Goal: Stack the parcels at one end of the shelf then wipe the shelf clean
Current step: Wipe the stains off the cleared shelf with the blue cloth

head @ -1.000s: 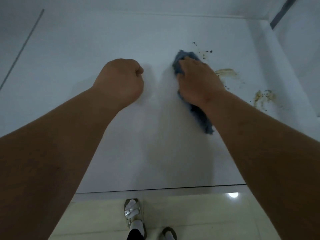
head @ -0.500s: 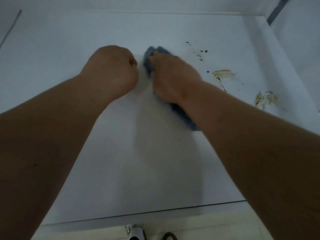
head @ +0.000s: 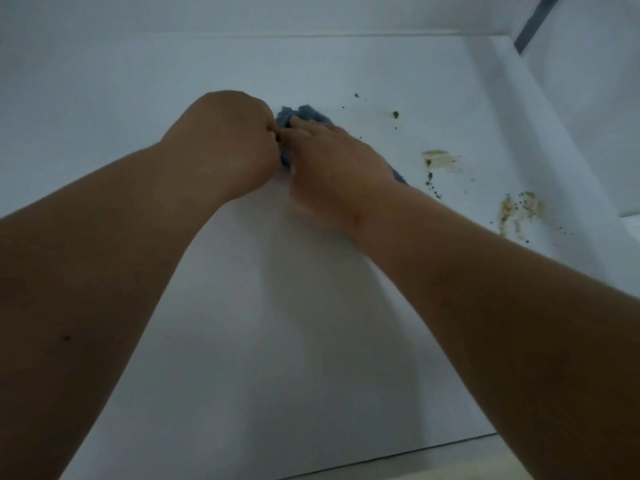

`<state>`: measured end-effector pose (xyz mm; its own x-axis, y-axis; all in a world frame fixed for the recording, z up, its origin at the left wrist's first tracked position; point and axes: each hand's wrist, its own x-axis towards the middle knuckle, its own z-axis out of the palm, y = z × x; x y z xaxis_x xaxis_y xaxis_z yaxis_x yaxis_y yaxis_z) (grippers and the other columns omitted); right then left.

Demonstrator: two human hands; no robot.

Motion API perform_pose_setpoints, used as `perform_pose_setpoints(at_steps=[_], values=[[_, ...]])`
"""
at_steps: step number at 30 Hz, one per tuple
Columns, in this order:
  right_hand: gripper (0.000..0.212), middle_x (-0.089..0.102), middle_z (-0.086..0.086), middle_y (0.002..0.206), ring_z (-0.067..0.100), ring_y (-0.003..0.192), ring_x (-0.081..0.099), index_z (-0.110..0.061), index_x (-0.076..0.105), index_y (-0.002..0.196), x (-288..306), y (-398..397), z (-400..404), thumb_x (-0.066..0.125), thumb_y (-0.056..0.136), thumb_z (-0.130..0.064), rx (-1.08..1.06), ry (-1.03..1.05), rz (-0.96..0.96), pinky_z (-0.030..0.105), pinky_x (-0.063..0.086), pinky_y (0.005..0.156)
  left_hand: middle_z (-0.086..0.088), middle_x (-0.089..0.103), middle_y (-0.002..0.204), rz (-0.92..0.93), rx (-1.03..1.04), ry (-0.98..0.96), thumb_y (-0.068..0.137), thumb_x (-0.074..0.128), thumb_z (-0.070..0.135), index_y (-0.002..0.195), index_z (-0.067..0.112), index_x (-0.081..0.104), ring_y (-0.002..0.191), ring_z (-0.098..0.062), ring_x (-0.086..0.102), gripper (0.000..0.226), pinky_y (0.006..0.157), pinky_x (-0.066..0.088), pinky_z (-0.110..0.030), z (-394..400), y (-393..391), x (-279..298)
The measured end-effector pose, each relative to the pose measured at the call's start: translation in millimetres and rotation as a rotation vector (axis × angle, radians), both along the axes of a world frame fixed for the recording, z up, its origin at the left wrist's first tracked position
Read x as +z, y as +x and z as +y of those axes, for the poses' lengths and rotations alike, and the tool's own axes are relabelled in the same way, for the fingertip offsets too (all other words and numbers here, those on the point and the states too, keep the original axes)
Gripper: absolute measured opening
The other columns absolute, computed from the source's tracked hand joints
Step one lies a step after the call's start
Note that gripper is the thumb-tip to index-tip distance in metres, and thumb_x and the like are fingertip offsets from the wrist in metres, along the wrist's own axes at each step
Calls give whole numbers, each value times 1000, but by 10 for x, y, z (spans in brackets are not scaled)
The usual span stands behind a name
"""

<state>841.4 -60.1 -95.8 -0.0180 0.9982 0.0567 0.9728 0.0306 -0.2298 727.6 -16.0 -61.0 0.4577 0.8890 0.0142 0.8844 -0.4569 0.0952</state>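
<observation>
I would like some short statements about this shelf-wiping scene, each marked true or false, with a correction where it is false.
1. The right hand presses a blue fluffy cloth on the white shelf surface. True.
2. The left hand lies flat with its fingers spread. False: it is curled into a fist, holding nothing visible.
3. Yellowish-brown smears and dark crumbs lie to the right of the cloth. True.
4. The cloth now covers the smears. False: it lies to their left, clear of them.
5. The two hands are far apart. False: they are close together, nearly touching.
</observation>
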Motion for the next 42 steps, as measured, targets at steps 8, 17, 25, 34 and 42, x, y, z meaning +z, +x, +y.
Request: perform_pose_setpoints(at_steps=[8,17,25,34,42], values=[[53,37,13,152,30,140,35,-2,32,147,132,634,111,40,96,-10,-459,-189,-29,39,32,110,-13,65,114,-41,-22,11,95,43,18,108,10,68,106,-34,58,29,84,41,-33,81,87,-63],[48,38,0,154,18,142,31,-20,44,144,21,74,135,40,96,-19,9,-8,-20,29,22,114,-14,67,90,12,-34,68,90,47,19,92,8,71,81,-29,57,26,67,36,-33,183,66,-24],[51,36,12,154,30,140,35,-8,36,147,96,685,260,39,96,-11,-452,-133,-28,37,31,111,-11,64,87,-32,-39,34,94,41,24,85,8,66,86,-31,58,31,71,36,-31,184,-2,-17],[44,46,-3,148,19,137,40,-26,53,134,28,101,334,43,92,-17,25,3,-7,29,29,109,-14,65,90,1,-123,39,93,46,21,94,6,70,82,-29,55,28,68,33,-29,339,-18,49],[50,40,11,151,31,137,38,-11,41,144,66,694,337,41,94,-13,-491,-90,-16,41,34,109,-13,65,112,-69,-134,33,95,44,22,107,11,68,104,-33,59,29,88,44,-36,409,-34,-37]])
